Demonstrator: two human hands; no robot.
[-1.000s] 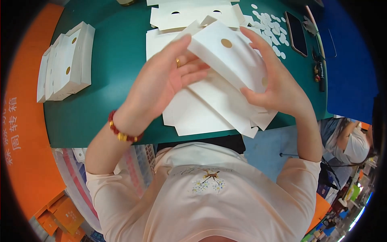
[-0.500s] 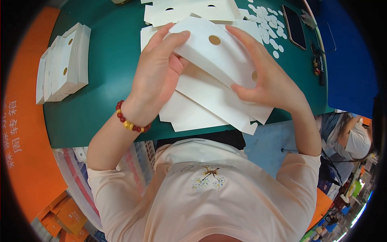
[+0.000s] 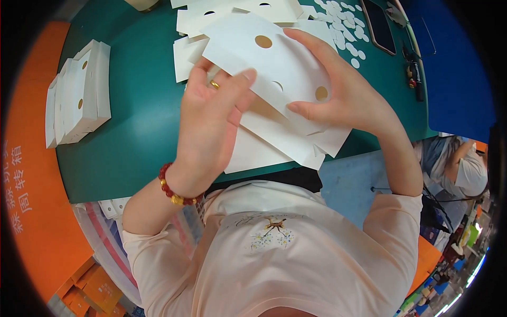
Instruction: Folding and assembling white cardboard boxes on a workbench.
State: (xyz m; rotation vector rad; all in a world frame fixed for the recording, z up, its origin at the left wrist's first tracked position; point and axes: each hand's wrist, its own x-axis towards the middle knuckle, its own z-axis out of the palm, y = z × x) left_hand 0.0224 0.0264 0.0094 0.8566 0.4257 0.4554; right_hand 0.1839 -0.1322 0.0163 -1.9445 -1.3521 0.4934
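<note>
right hand (image 3: 348, 90): gripping white carton (image 3: 236, 48) across its width | left hand (image 3: 207, 120): seemingly pinching its edge

We have the table (image 3: 140, 116) before us, with a group of boxes (image 3: 79, 98) at its left side and card sheets (image 3: 259, 148) piled near the middle of our own edge. Over that pile we have a card piece (image 3: 237, 45) between our left hand (image 3: 207, 119) and our right hand (image 3: 346, 95). Behind it, toward the far side, lie card blanks (image 3: 189, 21); to their right are scattered paper discs (image 3: 348, 23), then a phone (image 3: 380, 25), and, nearer us along the right edge, a pen (image 3: 418, 82). Beyond that edge is another person (image 3: 467, 171).
</note>
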